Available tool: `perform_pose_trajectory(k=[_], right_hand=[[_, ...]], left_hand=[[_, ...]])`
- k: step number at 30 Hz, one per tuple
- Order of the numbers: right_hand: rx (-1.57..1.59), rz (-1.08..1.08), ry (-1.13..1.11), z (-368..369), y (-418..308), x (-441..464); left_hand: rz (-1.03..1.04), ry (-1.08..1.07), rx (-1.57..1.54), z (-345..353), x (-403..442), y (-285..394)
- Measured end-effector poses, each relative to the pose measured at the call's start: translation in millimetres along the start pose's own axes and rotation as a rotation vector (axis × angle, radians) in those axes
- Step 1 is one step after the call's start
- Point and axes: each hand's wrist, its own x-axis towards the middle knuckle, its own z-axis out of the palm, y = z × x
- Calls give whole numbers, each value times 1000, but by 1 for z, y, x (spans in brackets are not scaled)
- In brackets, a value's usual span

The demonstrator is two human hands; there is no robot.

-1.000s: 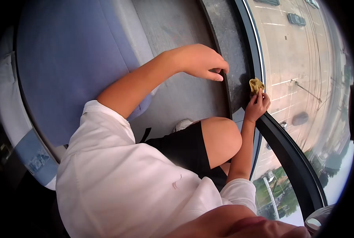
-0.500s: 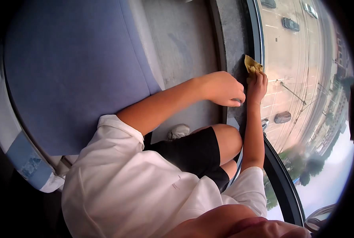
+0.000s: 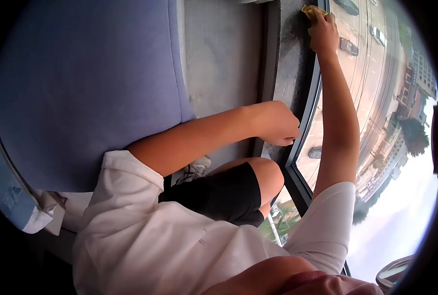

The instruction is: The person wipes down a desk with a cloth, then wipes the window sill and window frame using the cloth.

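My right hand point(image 3: 324, 32) reaches far up along the window, its fingers closed on a crumpled yellowish cloth point(image 3: 317, 11). That cloth lies over the inner window frame and the edge of the dark sill point(image 3: 292, 61). Lower down, my left hand point(image 3: 280, 125) has its fingers curled in, with nothing visible in them. It hangs over the sill beside the window frame point(image 3: 307, 115), above my bent knees; whether it touches the frame I cannot tell.
A large blue-grey padded seat point(image 3: 91, 83) fills the left side. Grey floor point(image 3: 221, 64) shows between seat and sill. A shoe point(image 3: 197, 169) stands beside my legs. Through the glass appear a road, parked cars, trees and buildings.
My right hand has moved up along the window frame with the cloth, and its arm is stretched further. My left hand has come down and to the right, its fingers more curled.
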Motion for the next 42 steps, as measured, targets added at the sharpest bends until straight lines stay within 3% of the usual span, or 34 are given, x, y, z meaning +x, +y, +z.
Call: perform_pose_trajectory(k=[1, 3, 6, 9, 15, 19, 23, 29, 34, 42], right_hand=[[16, -84, 120, 9, 5, 15], [120, -3, -120, -26, -17, 14], [-59, -156, 93, -6, -1, 0], [-166, -181, -67, 19, 24, -23], [-22, -240, -44, 8, 35, -145], [102, -134, -106, -8, 29, -244], [176, 64, -336, -18, 25, -355], [273, 362, -362, -44, 11, -471], [278, 528, -209, -45, -7, -469], [253, 351, -80, -26, 2, -375]], left_hand=[[8, -6, -1, -3, 0, -3], [13, 27, -16, 1, -1, -7], [10, 71, 20, 4, -2, -11], [-34, -17, 78, -1, 2, -6], [17, 44, 81, -2, -1, -4], [22, 19, 131, 1, -1, -3], [26, -62, 156, -5, -3, 11], [59, -53, 122, -10, -4, 24], [185, -56, 111, 12, -3, 31], [141, -120, 225, 18, -1, 43]])
